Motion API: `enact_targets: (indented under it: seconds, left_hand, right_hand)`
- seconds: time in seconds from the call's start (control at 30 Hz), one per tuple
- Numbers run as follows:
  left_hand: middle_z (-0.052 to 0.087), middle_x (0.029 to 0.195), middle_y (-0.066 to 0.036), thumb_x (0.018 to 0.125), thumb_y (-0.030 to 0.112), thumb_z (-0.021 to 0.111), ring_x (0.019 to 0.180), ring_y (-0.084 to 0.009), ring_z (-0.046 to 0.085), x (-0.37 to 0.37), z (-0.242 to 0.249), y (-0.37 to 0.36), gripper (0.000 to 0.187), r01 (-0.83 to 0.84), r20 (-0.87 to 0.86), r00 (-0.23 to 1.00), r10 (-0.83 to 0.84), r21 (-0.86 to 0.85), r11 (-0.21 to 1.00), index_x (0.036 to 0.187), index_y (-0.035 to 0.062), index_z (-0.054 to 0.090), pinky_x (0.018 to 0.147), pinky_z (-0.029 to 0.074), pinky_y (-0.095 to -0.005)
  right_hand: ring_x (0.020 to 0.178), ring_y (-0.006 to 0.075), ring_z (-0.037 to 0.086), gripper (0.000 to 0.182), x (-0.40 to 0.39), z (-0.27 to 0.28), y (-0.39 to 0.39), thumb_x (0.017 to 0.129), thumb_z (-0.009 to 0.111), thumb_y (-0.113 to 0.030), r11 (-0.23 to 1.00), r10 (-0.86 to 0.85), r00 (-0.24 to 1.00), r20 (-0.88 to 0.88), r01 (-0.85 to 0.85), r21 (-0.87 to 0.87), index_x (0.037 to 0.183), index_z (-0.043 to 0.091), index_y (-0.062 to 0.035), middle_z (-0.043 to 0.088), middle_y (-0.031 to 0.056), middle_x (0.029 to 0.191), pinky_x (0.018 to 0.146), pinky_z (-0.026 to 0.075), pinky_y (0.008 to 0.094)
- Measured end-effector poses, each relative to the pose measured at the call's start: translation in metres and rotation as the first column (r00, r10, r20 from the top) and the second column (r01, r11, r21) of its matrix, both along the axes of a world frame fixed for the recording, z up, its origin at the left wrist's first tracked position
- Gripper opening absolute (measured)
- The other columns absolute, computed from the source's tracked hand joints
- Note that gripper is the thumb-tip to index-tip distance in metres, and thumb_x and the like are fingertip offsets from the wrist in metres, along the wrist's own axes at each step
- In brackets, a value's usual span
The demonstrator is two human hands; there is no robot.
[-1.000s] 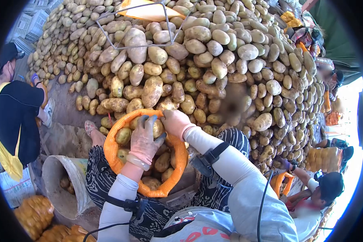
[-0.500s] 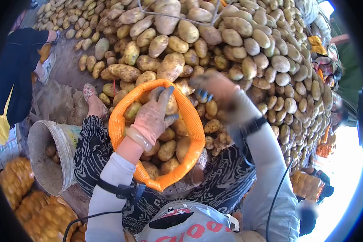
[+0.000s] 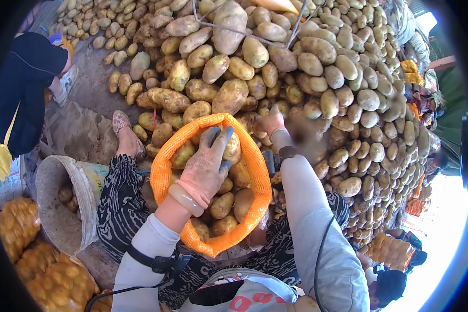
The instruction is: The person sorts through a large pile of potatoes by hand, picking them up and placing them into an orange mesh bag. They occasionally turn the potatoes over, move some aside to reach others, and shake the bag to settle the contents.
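Observation:
An orange mesh sack (image 3: 261, 179) stands with its mouth open between my knees, and potatoes (image 3: 222, 206) lie inside it. My left hand (image 3: 205, 166) is in the sack's mouth, its gloved fingers bent around a potato (image 3: 232, 148) at the upper right inside. Beyond the sack's right rim, my right hand (image 3: 272, 122) reaches down to the potato pile (image 3: 230, 96). Its fingers are partly hidden and blurred among the potatoes, so what they touch is unclear.
A white bucket (image 3: 82, 203) with a few potatoes is at the left, above filled mesh sacks (image 3: 62, 281). A person in dark clothes (image 3: 28, 88) is at the upper left. A metal wire frame (image 3: 242, 35) lies on the pile. Other people (image 3: 390, 286) are at the right.
My right hand has moved left and away from me, down to the pile, and its arm is straighter. My left hand stays in the sack. The view has shifted slightly.

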State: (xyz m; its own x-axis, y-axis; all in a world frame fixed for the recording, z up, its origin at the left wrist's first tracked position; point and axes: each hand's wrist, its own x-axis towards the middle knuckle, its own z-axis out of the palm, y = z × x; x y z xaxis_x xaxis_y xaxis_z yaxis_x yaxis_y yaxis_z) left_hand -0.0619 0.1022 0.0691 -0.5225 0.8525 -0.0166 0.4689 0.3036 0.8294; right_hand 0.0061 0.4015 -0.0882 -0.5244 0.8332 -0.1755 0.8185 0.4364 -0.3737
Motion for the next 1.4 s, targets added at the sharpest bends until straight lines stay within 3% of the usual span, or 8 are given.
enact_targets:
  seconds: [0.23, 0.4, 0.53, 0.57, 0.93, 1.13, 1.27, 1.4]
  left_hand:
    - [0.062, 0.102, -0.023, 0.081, 0.007, 0.073, 0.092, -0.0362, 0.064, 0.006, -0.014, -0.004, 0.08, -0.169, 0.204, 0.962, 0.182, -0.081, 0.982, 0.148, 0.0031, 0.031, 0.085, 0.051, -0.0422]
    - [0.063, 0.115, -0.027, 0.08, 0.007, 0.067, 0.107, -0.0401, 0.063, 0.033, -0.04, -0.02, 0.079, -0.092, 0.443, 0.888, 0.12, -0.083, 0.992, 0.147, -0.0025, 0.026, 0.093, 0.05, -0.0416]
    - [0.057, 0.127, -0.023, 0.077, 0.01, 0.074, 0.118, -0.0343, 0.057, 0.044, -0.078, -0.021, 0.086, -0.037, 0.553, 0.833, 0.003, 0.051, 0.998, 0.147, -0.005, 0.026, 0.1, 0.047, -0.0364]
    - [0.055, 0.131, -0.023, 0.077, 0.011, 0.077, 0.122, -0.0328, 0.055, 0.045, -0.081, -0.02, 0.088, -0.033, 0.591, 0.806, -0.025, 0.087, 0.996, 0.147, -0.0057, 0.025, 0.102, 0.046, -0.0351]
    - [0.063, 0.107, -0.033, 0.087, 0.029, 0.075, 0.099, -0.0433, 0.064, 0.064, -0.019, 0.009, 0.088, -0.095, 0.044, 0.993, 0.111, -0.265, 0.96, 0.148, -0.009, 0.023, 0.087, 0.051, -0.0456]
    - [0.064, 0.092, -0.013, 0.087, 0.023, 0.077, 0.079, -0.0125, 0.064, 0.058, -0.027, 0.006, 0.077, -0.106, 0.346, 0.929, 0.135, -0.101, 0.989, 0.143, -0.0062, 0.032, 0.074, 0.053, -0.0264]
    - [0.06, 0.114, -0.018, 0.087, 0.009, 0.074, 0.105, -0.0208, 0.063, 0.079, -0.012, -0.008, 0.058, -0.246, 0.777, 0.598, 0.197, -0.056, 0.968, 0.132, -0.0049, 0.04, 0.092, 0.053, -0.0315]
    - [0.06, 0.123, -0.022, 0.087, 0.009, 0.073, 0.114, -0.0289, 0.062, 0.092, -0.009, -0.009, 0.061, -0.013, 0.56, 0.828, 0.023, -0.022, 1.0, 0.136, -0.0064, 0.04, 0.098, 0.051, -0.0386]
  right_hand:
    - [0.095, 0.0189, 0.065, 0.044, 0.065, 0.165, -0.098, 0.085, 0.074, -0.019, 0.764, -0.288, 0.547, -0.786, -0.364, -0.533, 0.121, 0.058, 0.0012, 0.067, 0.0083, 0.104, 0.084, 0.053, 0.029]
    - [0.096, 0.0307, 0.065, 0.054, 0.085, 0.185, -0.198, 0.076, 0.083, -0.027, 0.892, 0.445, 0.836, -0.322, -0.385, 0.236, 0.118, 0.061, -0.0028, 0.064, 0.0185, 0.107, 0.083, 0.054, 0.0373]
    - [0.104, 0.0344, 0.061, 0.049, 0.109, 0.166, -0.189, 0.079, 0.079, -0.026, 0.992, 0.095, 0.853, -0.513, -0.121, -0.019, 0.118, 0.06, -0.0039, 0.06, 0.0182, 0.116, 0.088, 0.052, 0.0423]
    - [0.102, 0.0347, 0.062, 0.04, 0.111, 0.164, -0.188, 0.084, 0.074, -0.024, 0.933, 0.255, 0.88, -0.4, -0.115, 0.342, 0.116, 0.062, -0.0033, 0.061, 0.0167, 0.115, 0.084, 0.052, 0.0428]
    - [0.091, 0.019, 0.067, 0.032, 0.114, 0.128, -0.121, 0.096, 0.063, -0.027, 0.796, -0.253, 0.91, -0.327, 0.003, -0.606, 0.113, 0.071, -0.0014, 0.074, 0.0138, 0.1, 0.086, 0.053, 0.0325]
    - [0.109, 0.0401, 0.063, 0.043, 0.136, -0.044, -0.011, 0.083, 0.067, -0.031, 0.954, -0.254, 0.954, 0.162, 0.275, -0.123, 0.11, 0.062, 0.002, 0.064, 0.0284, 0.115, 0.095, 0.052, 0.0443]
    - [0.113, 0.0382, 0.06, 0.068, 0.119, -0.058, -0.03, 0.07, 0.082, -0.038, 0.947, -0.308, 0.897, 0.317, 0.319, 0.016, 0.121, 0.054, -0.0021, 0.058, 0.0237, 0.12, 0.095, 0.052, 0.0441]
    - [0.112, 0.0407, 0.06, 0.067, 0.134, -0.088, -0.033, 0.068, 0.083, -0.038, 0.975, -0.203, 0.968, 0.147, 0.213, -0.058, 0.118, 0.056, -0.0022, 0.06, 0.0253, 0.12, 0.096, 0.052, 0.0431]
